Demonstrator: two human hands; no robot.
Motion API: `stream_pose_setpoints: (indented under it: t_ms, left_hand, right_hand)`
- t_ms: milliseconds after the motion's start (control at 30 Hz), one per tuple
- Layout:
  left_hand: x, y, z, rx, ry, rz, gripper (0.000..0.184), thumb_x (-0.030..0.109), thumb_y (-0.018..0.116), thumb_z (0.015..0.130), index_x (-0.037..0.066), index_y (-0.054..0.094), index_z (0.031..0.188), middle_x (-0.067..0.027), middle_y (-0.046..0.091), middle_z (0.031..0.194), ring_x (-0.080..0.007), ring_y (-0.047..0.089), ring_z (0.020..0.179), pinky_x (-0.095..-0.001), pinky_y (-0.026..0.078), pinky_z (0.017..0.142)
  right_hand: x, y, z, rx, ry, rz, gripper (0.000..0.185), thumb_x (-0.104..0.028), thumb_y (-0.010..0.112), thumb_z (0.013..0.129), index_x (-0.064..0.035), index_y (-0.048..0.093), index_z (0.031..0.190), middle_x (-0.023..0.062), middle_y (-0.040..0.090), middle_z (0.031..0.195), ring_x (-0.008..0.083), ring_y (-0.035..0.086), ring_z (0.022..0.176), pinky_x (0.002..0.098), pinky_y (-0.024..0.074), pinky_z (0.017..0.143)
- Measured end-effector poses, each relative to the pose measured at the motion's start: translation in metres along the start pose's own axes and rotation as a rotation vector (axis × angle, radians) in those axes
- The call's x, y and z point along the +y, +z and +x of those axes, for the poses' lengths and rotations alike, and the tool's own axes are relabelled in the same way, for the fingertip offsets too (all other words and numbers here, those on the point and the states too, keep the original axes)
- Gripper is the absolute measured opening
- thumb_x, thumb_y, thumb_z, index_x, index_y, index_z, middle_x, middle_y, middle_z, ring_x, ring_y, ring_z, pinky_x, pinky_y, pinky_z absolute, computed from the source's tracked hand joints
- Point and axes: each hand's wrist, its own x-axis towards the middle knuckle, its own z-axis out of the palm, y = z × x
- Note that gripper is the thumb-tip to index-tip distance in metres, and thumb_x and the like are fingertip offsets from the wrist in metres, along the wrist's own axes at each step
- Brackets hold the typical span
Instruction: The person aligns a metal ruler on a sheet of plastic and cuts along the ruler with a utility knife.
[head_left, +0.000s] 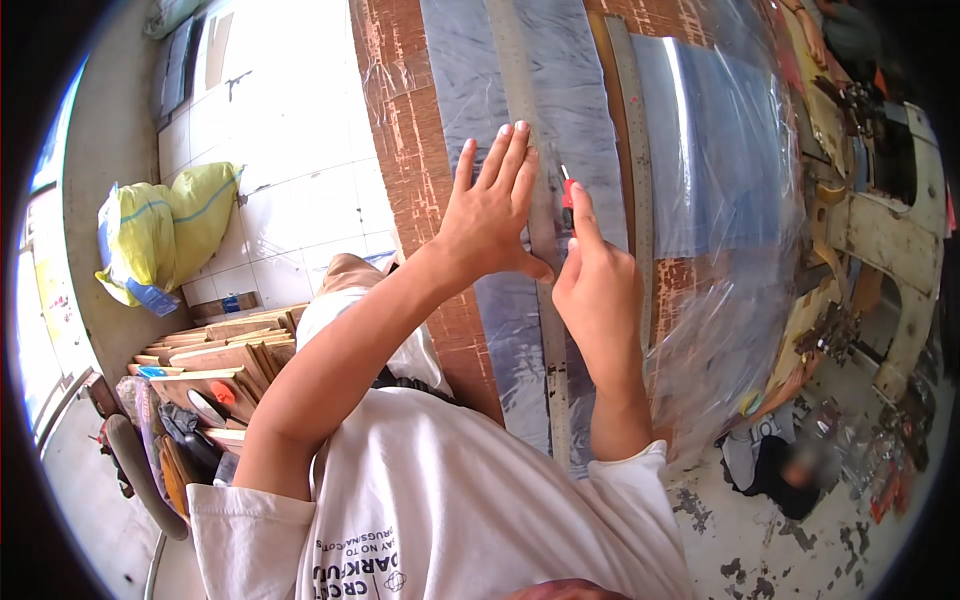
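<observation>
My left hand (492,212) lies flat with fingers spread, pressing on a long metal ruler (515,60) and the bluish-grey clear plastic sheet (575,80) under it. In my right hand (602,295) is a small red and black cutter (568,198), its thin tip pointing away from me. The index finger stretches along its handle. The cutter's tip is just right of the ruler, over the sheet; whether it touches is too small to tell.
The sheet lies on a worn brown wooden table (415,130). To the right are a second metal ruler (637,150), a bluish plastic piece (700,150) and crumpled clear film (720,350). Yellow sacks (190,225) and stacked boards (230,355) stand left. Another person (790,470) is low at right.
</observation>
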Motion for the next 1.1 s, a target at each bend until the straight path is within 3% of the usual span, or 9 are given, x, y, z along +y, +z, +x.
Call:
stream_pose_setpoints:
  t_ms: [400,633,867,1100]
  left_hand:
    - [0.0,0.003,0.0,0.018,-0.008,0.006,0.142,0.068,0.088,0.046,-0.009,0.033,0.152,-0.0261,0.017,0.166,-0.037,0.014,0.156,-0.0618,0.013,0.123]
    - [-0.001,0.007,-0.003,0.006,0.019,-0.015,0.145,0.074,0.085,0.047,-0.009,0.031,0.153,-0.0268,0.016,0.166,-0.037,0.012,0.157,-0.0625,0.01,0.123]
    - [-0.003,0.006,0.0,0.018,0.003,0.073,0.147,0.075,0.086,0.045,-0.01,0.031,0.152,-0.0272,0.015,0.166,-0.0389,0.012,0.156,-0.0634,0.01,0.122]
    - [-0.002,0.007,0.002,0.001,0.025,0.034,0.155,0.077,0.086,0.042,-0.012,0.025,0.153,-0.0303,0.011,0.166,-0.0426,0.006,0.156,-0.0665,0.007,0.121]
  right_hand:
    - [-0.01,0.001,0.004,-0.081,0.028,-0.084,0.069,0.0,0.062,0.084,-0.0121,0.047,0.15,0.0189,0.067,0.068,0.0373,0.07,0.063,0.0484,0.0529,0.055]
    - [-0.001,0.004,-0.048,-0.104,0.048,-0.109,0.074,0.0,0.063,0.083,-0.015,0.045,0.153,0.0177,0.065,0.063,0.0365,0.067,0.055,0.0482,0.051,0.05]
    - [-0.002,-0.008,-0.073,-0.164,0.106,-0.136,0.073,-0.001,0.063,0.081,-0.0161,0.047,0.151,0.0184,0.064,0.062,0.0403,0.066,0.056,0.0506,0.0504,0.051]
    - [0.0,-0.018,-0.08,-0.191,0.107,-0.155,0.078,0.0,0.064,0.077,-0.0175,0.047,0.152,0.0154,0.059,0.057,0.0364,0.063,0.052,0.0485,0.0474,0.049]
